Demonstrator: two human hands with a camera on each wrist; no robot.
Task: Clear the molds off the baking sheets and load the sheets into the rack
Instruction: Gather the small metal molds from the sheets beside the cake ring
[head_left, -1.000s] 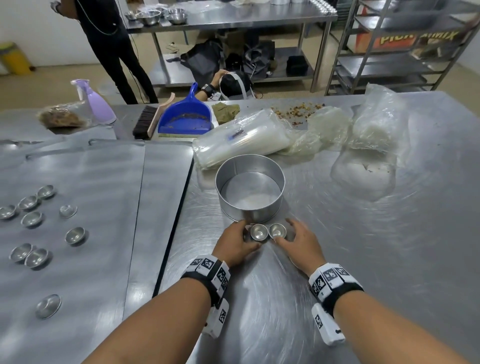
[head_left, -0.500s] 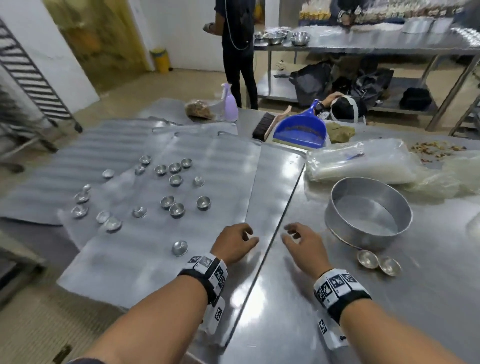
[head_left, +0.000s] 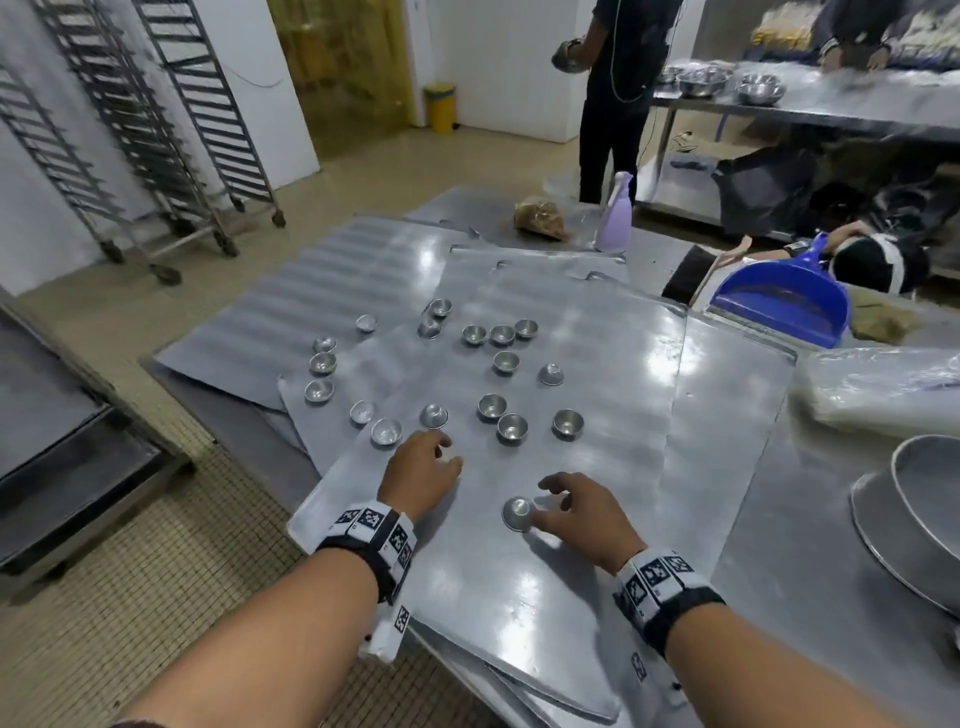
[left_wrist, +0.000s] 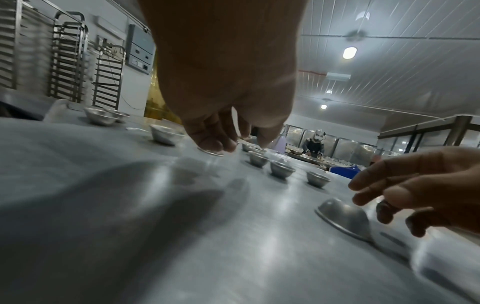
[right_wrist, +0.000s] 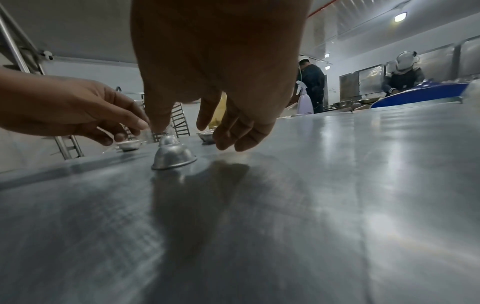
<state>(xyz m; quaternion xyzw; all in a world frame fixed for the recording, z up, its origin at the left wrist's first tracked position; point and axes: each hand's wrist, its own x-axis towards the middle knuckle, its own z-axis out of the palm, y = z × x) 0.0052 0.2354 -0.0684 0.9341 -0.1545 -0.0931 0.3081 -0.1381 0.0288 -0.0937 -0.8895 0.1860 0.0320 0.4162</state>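
Observation:
Several overlapping grey baking sheets (head_left: 597, 364) cover the table, with several small metal molds (head_left: 501, 335) scattered on them. My left hand (head_left: 447, 452) hovers low over the top sheet, its fingertips (left_wrist: 211, 142) touching the rim of one mold (left_wrist: 210, 153). My right hand (head_left: 545, 501) is spread just above an upside-down mold (head_left: 518, 513) near the sheet's front; in the right wrist view thumb and fingers (right_wrist: 233, 135) straddle that mold (right_wrist: 174, 158) without closing on it. Tall empty tray racks (head_left: 156, 130) stand on the floor at the far left.
A round cake pan (head_left: 924, 493) sits at the right edge of the table. Behind it lie clear plastic bags (head_left: 883, 384), a blue dustpan (head_left: 779, 301) and a lilac spray bottle (head_left: 615, 218). A person (head_left: 613, 93) stands beyond the table. The sheets overhang the table's left edge.
Both hands let go of two molds beside the round pan and moved left onto the top baking sheet. The head view swung left, bringing the racks into sight.

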